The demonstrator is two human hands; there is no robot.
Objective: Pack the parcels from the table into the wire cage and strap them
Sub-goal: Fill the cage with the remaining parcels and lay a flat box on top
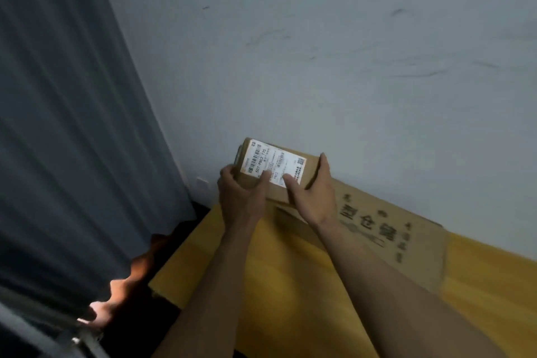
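Observation:
A small brown cardboard parcel (pixel 308 167) with a white shipping label on top is held up above the far end of the yellow table (pixel 290 285). My left hand (pixel 241 195) grips its left end, thumb on the label. My right hand (pixel 313 192) grips its right end, thumb on the label and fingers curled round the far edge. A large flat cardboard box (pixel 401 235) with dark printed characters lies on the table under and to the right of the parcel. The wire cage shows only as a grey metal bar (pixel 35 337) at the bottom left corner.
A dark grey curtain (pixel 72 125) hangs down the left side, next to the table's left edge. A pale wall (pixel 319 52) stands right behind the table. Dark floor shows between curtain and table.

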